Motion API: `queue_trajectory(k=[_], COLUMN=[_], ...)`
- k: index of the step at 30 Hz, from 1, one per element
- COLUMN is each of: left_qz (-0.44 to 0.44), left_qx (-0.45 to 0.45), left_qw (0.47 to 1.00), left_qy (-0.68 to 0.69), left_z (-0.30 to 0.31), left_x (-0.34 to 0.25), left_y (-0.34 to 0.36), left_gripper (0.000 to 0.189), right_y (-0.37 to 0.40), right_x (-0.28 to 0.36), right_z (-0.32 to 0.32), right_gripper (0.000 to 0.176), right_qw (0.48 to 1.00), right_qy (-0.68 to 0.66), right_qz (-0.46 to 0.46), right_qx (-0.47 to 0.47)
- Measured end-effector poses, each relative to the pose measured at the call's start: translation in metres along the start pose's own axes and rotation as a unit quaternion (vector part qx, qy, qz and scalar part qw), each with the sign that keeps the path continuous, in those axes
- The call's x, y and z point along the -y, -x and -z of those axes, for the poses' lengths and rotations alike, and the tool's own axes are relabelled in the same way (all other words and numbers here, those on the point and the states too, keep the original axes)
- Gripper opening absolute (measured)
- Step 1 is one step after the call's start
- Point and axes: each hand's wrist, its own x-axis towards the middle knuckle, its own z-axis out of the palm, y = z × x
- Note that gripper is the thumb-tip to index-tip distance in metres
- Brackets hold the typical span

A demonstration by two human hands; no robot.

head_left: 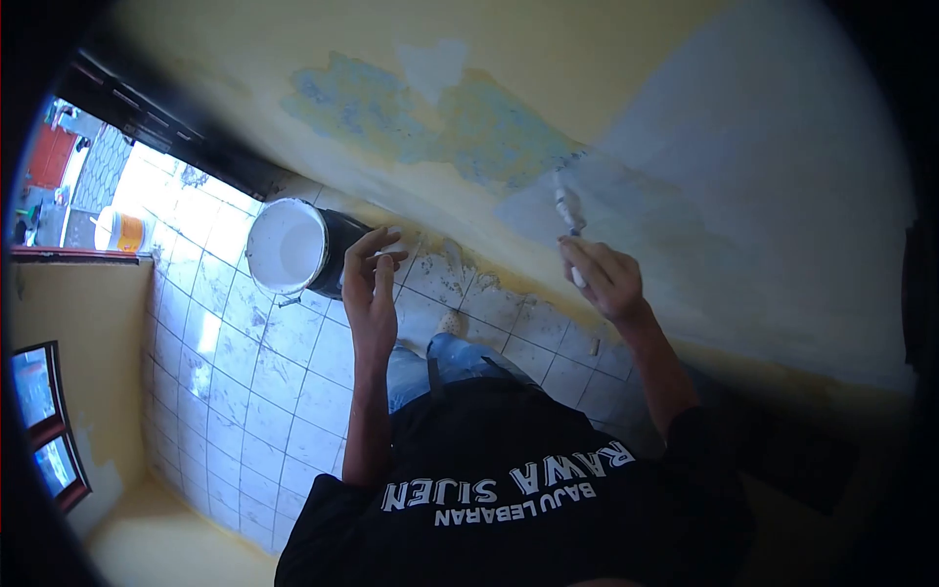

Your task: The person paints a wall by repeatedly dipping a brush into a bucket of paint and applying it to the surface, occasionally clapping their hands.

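My right hand [604, 279] is closed around the handle of a paint brush [568, 207], whose head is at the wall [548, 59]. Bluish-green patches [489, 127] show on the yellow wall left of the brush, and a pale whitish area [773, 186] spreads to its right. My left hand [374, 284] is raised with its fingers apart and bent, holding nothing. Just left of it stands a dark bucket [337, 249] with a white inside, overlapped in view by my fingers.
White floor tiles [274, 421] with smudges run along the wall's foot. An orange and white pail [121, 231] stands by the bright doorway at the upper left. A window [47, 421] with a dark red frame is at the far left.
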Motion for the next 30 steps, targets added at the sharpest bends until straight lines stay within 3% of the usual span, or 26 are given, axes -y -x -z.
queue_trajectory(k=[4, 7, 10, 13, 16, 20, 23, 27, 30], left_qz=[0.002, -0.019, -0.001, 0.012, 0.007, 0.009, 0.029, 0.026, 0.024], left_qx=[-0.002, -0.001, -0.027, -0.016, 0.003, -0.013, -0.030, -0.022, -0.022], left_qw=[1.000, 1.000, 0.999, 0.999, 0.999, 0.999, 0.998, 0.998, 0.999], left_qy=[0.005, 0.004, 0.030, 0.039, 0.044, 0.037, 0.051, 0.050, 0.033], left_z=[0.003, 0.007, 0.008, 0.008, 0.004, 0.008, 0.009, 0.009, 0.011], left_x=[0.010, 0.011, 0.012, 0.019, 0.017, 0.023, 0.037, 0.038, 0.037], left_y=[0.006, 0.008, 0.004, 0.005, 0.008, 0.012, 0.014, 0.019, 0.021], left_gripper=[0.033, 0.033, 0.033, 0.033, 0.033, 0.034, 0.035, 0.035, 0.035], right_y=[0.003, -0.015, -0.032, -0.027, -0.022, -0.029, -0.037, -0.048, -0.039], right_x=[-0.017, -0.011, 0.002, -0.003, -0.032, -0.015, 0.004, 0.006, 0.000], right_z=[-0.006, 0.015, 0.020, -0.002, 0.001, 0.032, 0.029, 0.017, -0.002], right_gripper=[0.039, 0.037, 0.046, 0.044, 0.041, 0.027, 0.022, 0.023, 0.029], right_qw=[0.995, 0.998, 0.992, 0.998, 0.996, 0.986, 0.992, 0.980, 0.993], right_qy=[0.023, 0.054, 0.080, 0.024, 0.072, 0.123, 0.067, 0.124, 0.065], right_qz=[-0.009, -0.007, 0.068, 0.056, 0.044, 0.003, 0.049, 0.147, 0.093], right_qx=[0.097, -0.032, -0.069, 0.022, 0.031, -0.111, -0.097, -0.046, -0.024])
